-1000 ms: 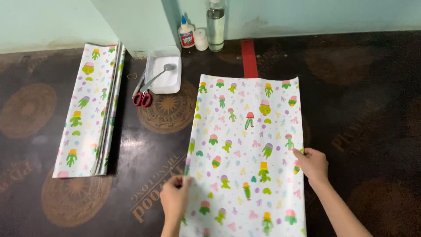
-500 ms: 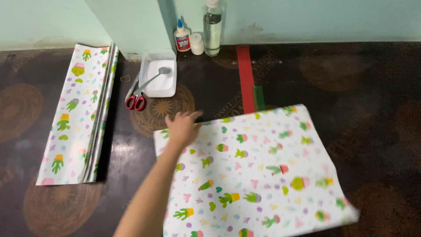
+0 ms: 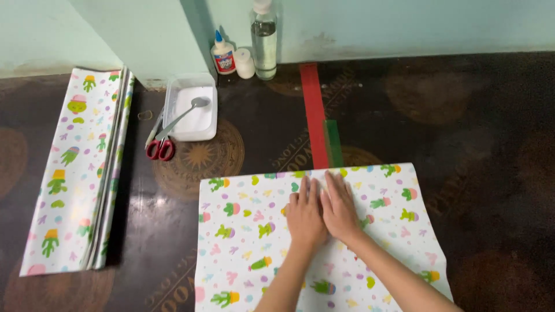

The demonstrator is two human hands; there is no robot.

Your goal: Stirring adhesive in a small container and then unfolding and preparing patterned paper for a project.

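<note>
Both hands lie flat and empty, side by side: left hand [image 3: 304, 216] and right hand [image 3: 341, 211] press the cactus-print wrapping sheet [image 3: 260, 242] onto the dark floor [image 3: 462, 144]. Best to keep palms low, sweeping outward evenly so no wrinkles form.

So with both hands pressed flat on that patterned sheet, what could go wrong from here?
The left hand and right hand press only the middle of the wrapping paper, so its free edges might skew or crease. The paper's top edge lies over the red strip and green strip, which may leave a ridge.
</note>
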